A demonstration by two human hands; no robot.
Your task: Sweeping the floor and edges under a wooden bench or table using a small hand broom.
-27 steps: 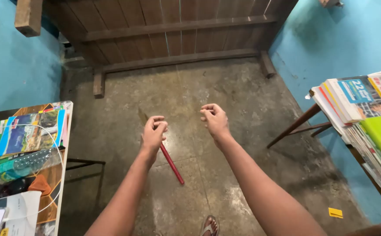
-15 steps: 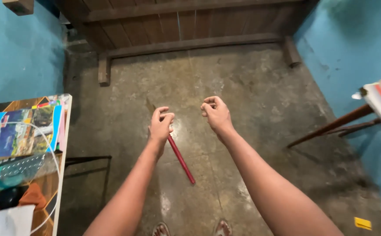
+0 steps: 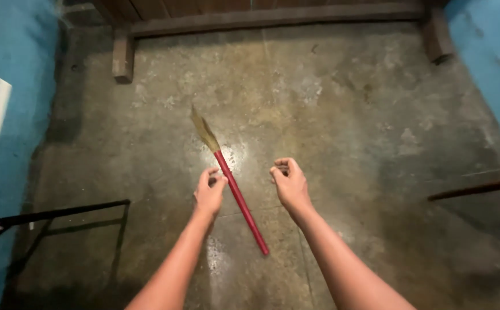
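You stand over a stained, glossy concrete floor (image 3: pixel 341 115), with blue walls (image 3: pixel 491 40) at 9 and 3 o'clock and a dark wooden beam (image 3: pixel 273 16) running along the base of the door at 12 o'clock.

Count one broom (image 3: pixel 238 198): a red handle lying flat on the floor, its straw-coloured bristles pointing to 11 o'clock and its butt end to 5 o'clock. There are two hands. Your left hand (image 3: pixel 209 195) sits just at the 9 o'clock side of the handle, fingers curled with the tips pinched together; whether it touches the handle, you cannot tell. Your right hand (image 3: pixel 289 183) hovers at the 3 o'clock side, loosely curled and holding nothing.

Against the earlier frame, the view has tipped down: the book-laden tables have mostly slid out, and the bristles, hidden before, now show.
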